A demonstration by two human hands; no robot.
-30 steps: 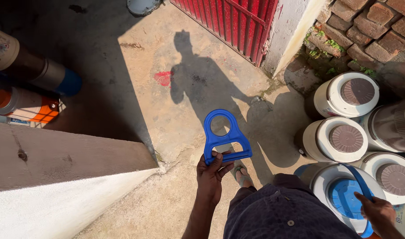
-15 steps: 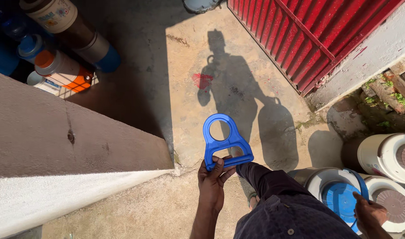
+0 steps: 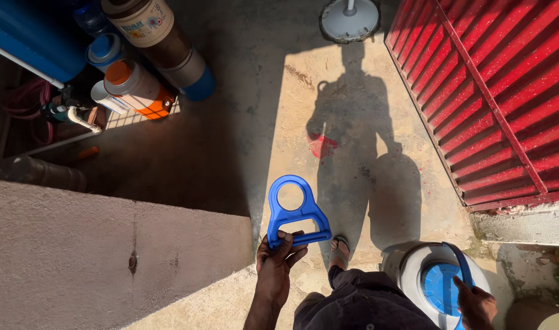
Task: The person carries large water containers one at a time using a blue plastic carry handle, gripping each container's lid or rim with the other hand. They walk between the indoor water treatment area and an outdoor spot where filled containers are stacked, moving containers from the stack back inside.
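Blue handle (image 3: 296, 214), a flat plastic carrier with a ring at its far end and a grip bar near, is held out over the concrete floor (image 3: 243, 91) by the left hand (image 3: 278, 253), whose fingers are curled shut around the grip bar. Keeping that bar deep in the palm and the ring level would, as a judgement, hold the carrier steady. At the lower right, the right hand (image 3: 475, 302) is closed on a second blue handle (image 3: 459, 263) that arches over a white jug (image 3: 438, 284); the jug has a blue cap and what it holds cannot be seen. A steady, upright pull there would keep the jug from tipping. A sandalled foot (image 3: 339, 249) stands between the two hands. A grey low wall (image 3: 108, 256) runs along the left. Farther off, a red gate (image 3: 493, 91) closes the right side, and cylindrical filter housings (image 3: 151, 55) with hoses stand at the upper left, their contents hidden. A white round base (image 3: 351, 18) sits at the top.
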